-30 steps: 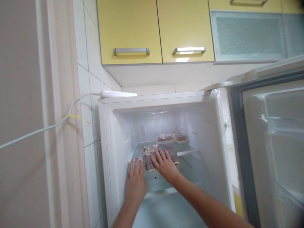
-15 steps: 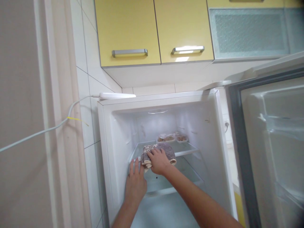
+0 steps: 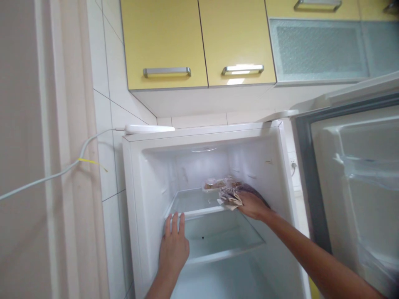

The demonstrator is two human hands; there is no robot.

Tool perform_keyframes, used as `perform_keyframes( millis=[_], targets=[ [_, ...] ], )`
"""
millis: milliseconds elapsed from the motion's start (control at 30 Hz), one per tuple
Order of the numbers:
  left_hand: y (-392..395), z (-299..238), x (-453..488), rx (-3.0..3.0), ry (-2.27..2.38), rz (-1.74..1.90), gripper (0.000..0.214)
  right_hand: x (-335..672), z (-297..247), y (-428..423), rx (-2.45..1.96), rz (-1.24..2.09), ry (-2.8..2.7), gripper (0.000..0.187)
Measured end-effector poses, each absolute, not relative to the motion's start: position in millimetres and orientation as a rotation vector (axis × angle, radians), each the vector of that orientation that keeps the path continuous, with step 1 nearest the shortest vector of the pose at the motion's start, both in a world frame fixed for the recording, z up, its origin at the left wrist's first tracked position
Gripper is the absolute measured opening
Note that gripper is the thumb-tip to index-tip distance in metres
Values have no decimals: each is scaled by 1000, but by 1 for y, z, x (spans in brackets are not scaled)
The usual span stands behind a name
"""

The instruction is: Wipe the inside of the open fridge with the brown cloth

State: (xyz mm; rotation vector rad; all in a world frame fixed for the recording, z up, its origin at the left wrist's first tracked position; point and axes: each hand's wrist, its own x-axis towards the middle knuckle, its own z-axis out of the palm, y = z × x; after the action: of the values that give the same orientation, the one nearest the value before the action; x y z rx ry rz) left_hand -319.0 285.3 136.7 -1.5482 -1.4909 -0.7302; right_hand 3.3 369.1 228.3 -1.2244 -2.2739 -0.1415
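Note:
My right hand (image 3: 253,205) presses a folded grey-brown patterned cloth (image 3: 231,196) onto the right end of the upper glass shelf (image 3: 190,201) inside the open fridge. The cloth bunches around the fingers, which are partly hidden. My left hand (image 3: 175,246) is at the shelf's front left corner, fingers stretched out near the white front edge; whether they touch it I cannot tell. Behind the cloth, a clear food pack (image 3: 213,185) sits at the back of the shelf, with another partly hidden beside it.
A lower glass shelf (image 3: 224,232) lies below. The fridge door (image 3: 370,199) stands open at the right. A white device (image 3: 149,129) with a cable (image 3: 67,169) rests on the fridge top. Yellow cabinets (image 3: 162,37) hang above.
My right hand has swept the cloth from the left front of the upper shelf over to its right side. My left hand stays near the left corner. The view has shifted slightly.

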Motion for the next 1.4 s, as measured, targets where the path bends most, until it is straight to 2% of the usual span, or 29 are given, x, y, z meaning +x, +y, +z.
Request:
perform_keyframes(
  millis=[100,300,633,767,1000,1267,1400],
  targets=[
    [288,133,-315,-1538,-1478,-761,64,-5,228,375,-1320,-134,-2237,34],
    [301,123,-302,-1460,-1477,-884,64,-30,233,382,-1371,-118,-2288,45],
    [305,122,-298,-1412,-1487,-865,59,-157,248,354,-1072,-5,-2484,52],
    [305,124,-296,-1375,-1518,-859,55,-176,250,347,-995,20,-2499,50],
    [299,129,-306,-1405,-1477,-817,53,-144,245,345,-1003,63,-2433,45],
    [301,131,-307,-1414,-1507,-807,57,-18,229,353,-1232,83,-2122,44],
    [296,135,-304,-1447,-1539,-783,62,5,214,360,-1302,-5,-2026,44]
  ],
)
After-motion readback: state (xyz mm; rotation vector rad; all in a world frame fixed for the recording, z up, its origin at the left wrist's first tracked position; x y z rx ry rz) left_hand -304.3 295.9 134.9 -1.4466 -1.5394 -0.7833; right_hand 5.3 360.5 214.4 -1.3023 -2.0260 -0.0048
